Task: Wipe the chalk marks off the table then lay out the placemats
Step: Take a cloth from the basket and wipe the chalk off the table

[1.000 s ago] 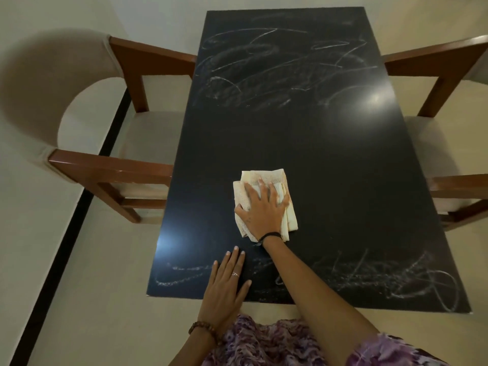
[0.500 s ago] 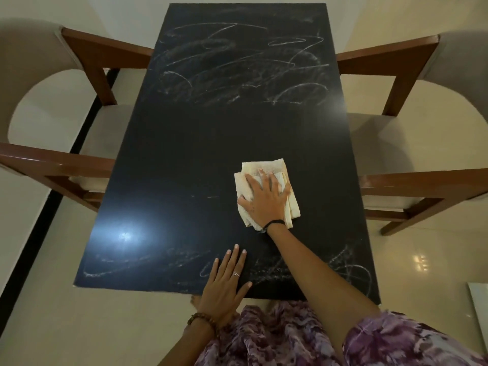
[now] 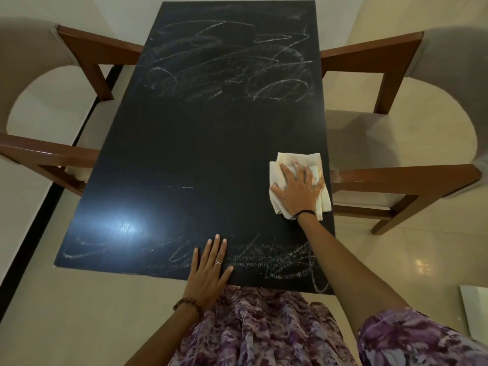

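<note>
A black rectangular table [image 3: 200,143] carries white chalk scribbles [image 3: 227,64] across its far half and more chalk marks [image 3: 285,265] along its near edge. The middle band between them looks dark and free of marks. A folded cream cloth [image 3: 298,161] lies near the table's right edge, and my right hand [image 3: 298,191] presses flat on it with fingers spread. My left hand [image 3: 210,270] rests flat on the near edge, fingers straight, a ring on one finger. No placemats are in view.
Wooden armchairs with beige upholstery flank the table: one on the left [image 3: 74,56] and one on the right [image 3: 390,180], its arm close to the cloth. A white object [image 3: 475,307] lies on the tiled floor at the lower right.
My right hand has slid the cloth from the table's middle over to its right edge. The left hand stays planted on the near edge.
</note>
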